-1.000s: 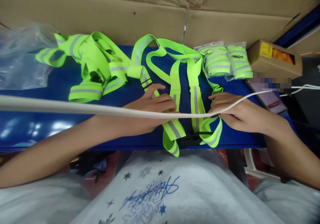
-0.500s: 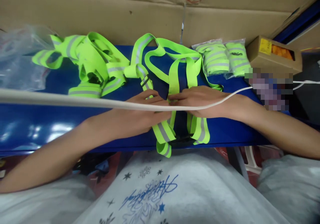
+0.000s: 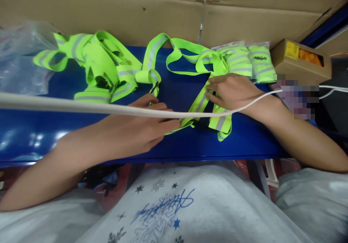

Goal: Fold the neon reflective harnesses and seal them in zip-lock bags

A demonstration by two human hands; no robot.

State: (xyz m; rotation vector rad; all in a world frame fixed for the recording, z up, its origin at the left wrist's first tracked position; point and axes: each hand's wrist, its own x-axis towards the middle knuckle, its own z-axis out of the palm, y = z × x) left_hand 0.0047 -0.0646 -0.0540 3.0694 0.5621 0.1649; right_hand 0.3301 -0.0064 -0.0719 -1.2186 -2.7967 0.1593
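Neon yellow-green reflective straps (image 3: pixel 202 100) with grey stripes lie looped on the blue tabletop between my hands. My right hand (image 3: pixel 235 92) is closed on a strap at its upper part, palm down. Lower and to the left, my left hand (image 3: pixel 141 129) has its fingers closed at the strap's lower left end; the thumb side is partly hidden. A black buckle (image 3: pixel 154 89) shows on the strap just above my left fingers. A white cable (image 3: pixel 108 109) crosses the view in front of both hands.
A tangled pile of the same straps (image 3: pixel 100 65) lies at the left, beside clear plastic bags (image 3: pixel 23 72). Bagged rolled straps (image 3: pixel 261 63) and a cardboard box (image 3: pixel 301 63) with orange contents stand at the back right. Brown cardboard (image 3: pixel 108 7) lines the back.
My hands have moved apart, the right one up and to the right with the strap, the left one slightly down and left. The strap's lower ends have been drawn up from the table's front edge.
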